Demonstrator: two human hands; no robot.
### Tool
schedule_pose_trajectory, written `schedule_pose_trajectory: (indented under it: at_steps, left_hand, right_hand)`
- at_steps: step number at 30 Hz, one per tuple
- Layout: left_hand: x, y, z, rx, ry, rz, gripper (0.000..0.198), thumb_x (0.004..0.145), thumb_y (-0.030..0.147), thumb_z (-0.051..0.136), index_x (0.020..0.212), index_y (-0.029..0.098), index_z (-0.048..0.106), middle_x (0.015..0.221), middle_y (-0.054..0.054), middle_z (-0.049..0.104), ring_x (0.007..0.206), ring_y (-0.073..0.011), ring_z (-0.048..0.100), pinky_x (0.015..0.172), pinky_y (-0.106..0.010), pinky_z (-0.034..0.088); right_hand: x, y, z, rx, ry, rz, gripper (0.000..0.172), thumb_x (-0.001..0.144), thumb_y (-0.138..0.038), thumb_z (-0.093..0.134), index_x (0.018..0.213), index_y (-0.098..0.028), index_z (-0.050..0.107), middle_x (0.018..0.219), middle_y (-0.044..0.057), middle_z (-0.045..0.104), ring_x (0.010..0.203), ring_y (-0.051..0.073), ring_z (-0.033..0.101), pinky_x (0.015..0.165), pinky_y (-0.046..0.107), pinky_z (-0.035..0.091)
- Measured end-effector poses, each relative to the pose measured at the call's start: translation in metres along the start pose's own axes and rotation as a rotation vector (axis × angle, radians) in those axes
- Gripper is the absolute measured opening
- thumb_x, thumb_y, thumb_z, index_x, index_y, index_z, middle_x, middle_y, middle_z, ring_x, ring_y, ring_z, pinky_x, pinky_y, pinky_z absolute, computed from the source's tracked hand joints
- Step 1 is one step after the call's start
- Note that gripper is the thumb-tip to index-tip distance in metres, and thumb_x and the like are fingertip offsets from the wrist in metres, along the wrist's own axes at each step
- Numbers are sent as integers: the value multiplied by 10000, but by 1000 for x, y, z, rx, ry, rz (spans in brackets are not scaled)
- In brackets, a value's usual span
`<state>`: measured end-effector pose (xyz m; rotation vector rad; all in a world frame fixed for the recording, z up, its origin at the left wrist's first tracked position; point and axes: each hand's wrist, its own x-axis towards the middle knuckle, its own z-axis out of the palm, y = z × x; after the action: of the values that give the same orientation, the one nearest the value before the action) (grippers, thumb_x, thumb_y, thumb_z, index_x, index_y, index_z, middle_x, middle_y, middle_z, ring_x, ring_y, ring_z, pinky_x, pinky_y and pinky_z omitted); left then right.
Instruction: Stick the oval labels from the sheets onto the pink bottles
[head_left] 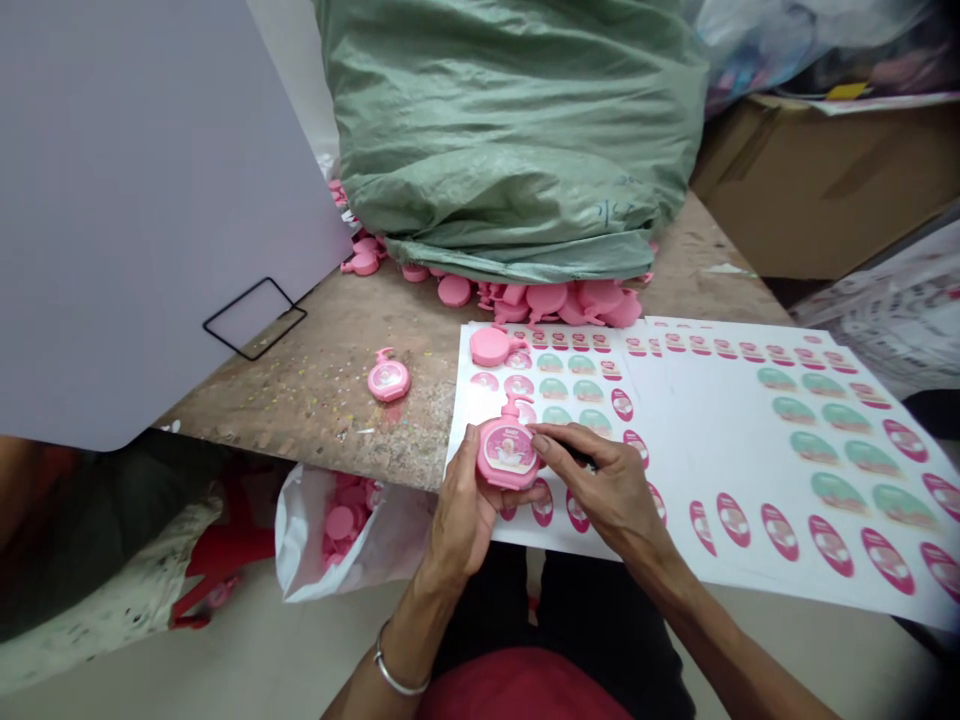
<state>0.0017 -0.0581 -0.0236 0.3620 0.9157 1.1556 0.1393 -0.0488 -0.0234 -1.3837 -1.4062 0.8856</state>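
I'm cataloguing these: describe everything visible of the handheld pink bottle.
The pink bottle looks plastic: rounded body, hooked pump-like top, flat base. A pink illustrated label covers its front, facing the camera. It sits in the left hand over the printed sheet, top pointing away; the right hand touches its right edge.

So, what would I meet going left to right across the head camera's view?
Grey panel, loose pink bottle, left hand, held pink bottle, right hand, cardboard box.
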Motion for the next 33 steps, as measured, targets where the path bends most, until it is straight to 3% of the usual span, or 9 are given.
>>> schedule_pose_trajectory:
  at_steps: [15, 22, 25, 29, 31, 33]
  left_hand:
    - [0, -1, 2, -24, 32, 20, 430, 880, 479, 528, 1112, 138, 652, 1141, -126, 666, 964, -245, 650, 767, -380, 590]
    - [-2, 1, 4, -43, -18, 25, 454, 891, 509, 493, 1117, 147, 648, 1128, -117, 662, 948, -227, 644, 750, -353, 585]
    - [-2, -1, 4, 37, -51, 81, 418, 851, 488, 575, 1102, 158, 629, 1095, -105, 669, 913, -216, 649, 750, -326, 568]
    - [-2, -11, 1, 272, 97, 254, 313, 818, 396, 652, 1051, 188, 628, 968, -57, 682, 852, -179, 641, 757, -259, 520]
    - [-3, -15, -1, 385, 196, 344, 293, 838, 419, 616, 1028, 198, 645, 942, -53, 681, 870, -182, 632, 780, -246, 495]
    - [-1, -14, -6, 502, 264, 398, 300, 871, 453, 546, 987, 200, 657, 914, -54, 681, 858, -190, 624, 780, -255, 482]
  right_hand:
    - [-1, 3, 3, -44, 20, -30, 211, 809, -374, 661, 938, -229, 743, 864, 41, 714, 800, 191, 636, 674, 315, 512]
    - [-1, 2, 4, -62, 27, -54, 208, 824, -369, 646, 945, -224, 733, 859, 46, 703, 803, 193, 623, 697, 334, 504]
    - [-1, 3, 1, -165, 15, -127, 215, 858, -369, 603, 952, -217, 723, 834, 53, 694, 764, 188, 607, 690, 340, 494]
    - [-5, 2, 4, -581, 124, -260, 410, 819, -471, 623, 1102, -178, 666, 870, 109, 680, 819, 261, 596, 761, 431, 456]
    - [-4, 1, 11, -598, 165, -265, 571, 799, -526, 617, 1233, -159, 571, 1010, 145, 666, 914, 294, 592, 797, 450, 457]
    - [3, 5, 19, -496, 134, -241, 610, 821, -536, 574, 1298, -165, 489, 1153, 155, 626, 995, 290, 583, 815, 431, 474]
